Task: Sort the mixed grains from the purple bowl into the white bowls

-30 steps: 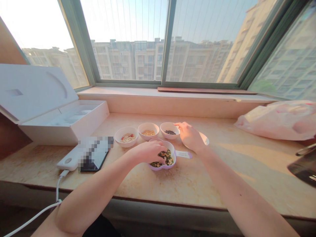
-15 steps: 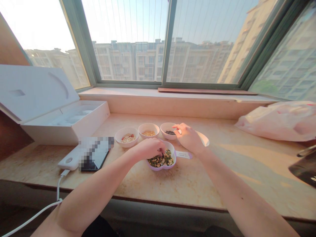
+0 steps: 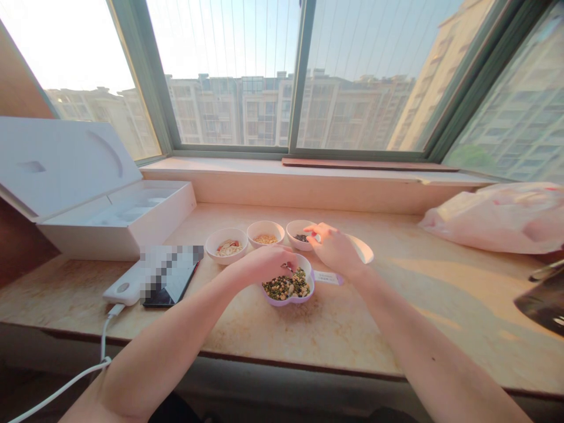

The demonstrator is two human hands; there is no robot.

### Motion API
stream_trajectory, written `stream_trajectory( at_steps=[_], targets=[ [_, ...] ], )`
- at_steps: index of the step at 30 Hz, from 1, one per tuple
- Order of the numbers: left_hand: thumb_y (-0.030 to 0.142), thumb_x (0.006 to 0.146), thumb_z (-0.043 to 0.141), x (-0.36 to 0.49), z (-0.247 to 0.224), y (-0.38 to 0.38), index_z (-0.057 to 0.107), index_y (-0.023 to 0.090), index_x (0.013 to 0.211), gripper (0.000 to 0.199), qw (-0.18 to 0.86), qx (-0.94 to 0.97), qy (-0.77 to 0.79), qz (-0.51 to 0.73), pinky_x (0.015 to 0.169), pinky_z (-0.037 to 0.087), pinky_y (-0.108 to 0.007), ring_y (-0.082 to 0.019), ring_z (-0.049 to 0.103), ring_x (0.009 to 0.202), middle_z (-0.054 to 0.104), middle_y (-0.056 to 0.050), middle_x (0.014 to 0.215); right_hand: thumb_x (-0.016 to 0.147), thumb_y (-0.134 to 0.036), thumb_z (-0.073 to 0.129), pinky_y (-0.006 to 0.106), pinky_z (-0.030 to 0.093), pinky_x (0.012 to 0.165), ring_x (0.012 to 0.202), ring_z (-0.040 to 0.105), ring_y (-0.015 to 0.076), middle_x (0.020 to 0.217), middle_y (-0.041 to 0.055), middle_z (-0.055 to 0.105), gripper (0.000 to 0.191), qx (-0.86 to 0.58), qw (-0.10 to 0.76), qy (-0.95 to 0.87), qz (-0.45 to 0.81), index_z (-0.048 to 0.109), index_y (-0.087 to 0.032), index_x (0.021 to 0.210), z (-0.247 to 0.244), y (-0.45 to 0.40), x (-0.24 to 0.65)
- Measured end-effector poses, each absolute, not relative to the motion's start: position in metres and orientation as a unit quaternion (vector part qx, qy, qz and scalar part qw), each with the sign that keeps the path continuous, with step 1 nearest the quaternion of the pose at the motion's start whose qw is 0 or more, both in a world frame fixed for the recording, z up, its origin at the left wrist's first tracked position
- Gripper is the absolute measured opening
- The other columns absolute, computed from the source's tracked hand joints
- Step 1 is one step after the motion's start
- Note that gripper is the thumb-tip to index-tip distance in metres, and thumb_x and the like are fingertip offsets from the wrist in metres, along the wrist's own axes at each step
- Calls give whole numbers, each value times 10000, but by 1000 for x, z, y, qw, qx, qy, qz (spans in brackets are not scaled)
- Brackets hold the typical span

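My left hand [image 3: 274, 263] is over the purple-rimmed two-lobed bowl [image 3: 282, 302], its fingertips pinched just above the mixed dark green and pale beans [image 3: 286, 288]. A small dark bit shows at those fingertips, too small to name. My right hand [image 3: 333, 245] hovers at the right edge of a white bowl [image 3: 294, 241] with dark beans [image 3: 301, 238] in it. Its thumb and forefinger are slightly apart over that bowl, and I see nothing held between them. Farther left stand a white bowl of yellowish beans [image 3: 266, 239] and another of pale, flat pieces with some red [image 3: 228, 247].
A white dish [image 3: 363, 249] lies partly behind my right hand. The bowl's labelled handle [image 3: 328, 278] points right. On the left are an open white box [image 3: 163, 205], a phone [image 3: 170, 288] and a white power bank [image 3: 126, 289] with a cable. A plastic bag [image 3: 497, 217] rests at the right.
My right hand has shifted slightly left, and its thumb and forefinger reach farther over the dark-bean bowl. My left hand has risen slightly from the beans in the two-lobed bowl.
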State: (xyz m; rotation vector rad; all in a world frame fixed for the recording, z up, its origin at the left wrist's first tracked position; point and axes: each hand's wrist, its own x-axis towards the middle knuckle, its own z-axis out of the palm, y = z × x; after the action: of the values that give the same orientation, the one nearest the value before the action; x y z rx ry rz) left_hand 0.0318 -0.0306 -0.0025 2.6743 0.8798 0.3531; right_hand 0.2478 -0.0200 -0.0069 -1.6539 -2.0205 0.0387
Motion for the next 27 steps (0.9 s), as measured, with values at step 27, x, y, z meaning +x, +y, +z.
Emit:
stream_trajectory(
  at_steps=[27],
  targets=[
    [288,976,647,29,-6,-16,690,218,1111,158,76,865,364,337,907,524,-334,-193,678,974,725,-36,1017,863,-699,629,279,321,532,535,422,122,579,-19,527,546,-447,383,-714,379,725,-165,804,-14,-28,224]
  ],
)
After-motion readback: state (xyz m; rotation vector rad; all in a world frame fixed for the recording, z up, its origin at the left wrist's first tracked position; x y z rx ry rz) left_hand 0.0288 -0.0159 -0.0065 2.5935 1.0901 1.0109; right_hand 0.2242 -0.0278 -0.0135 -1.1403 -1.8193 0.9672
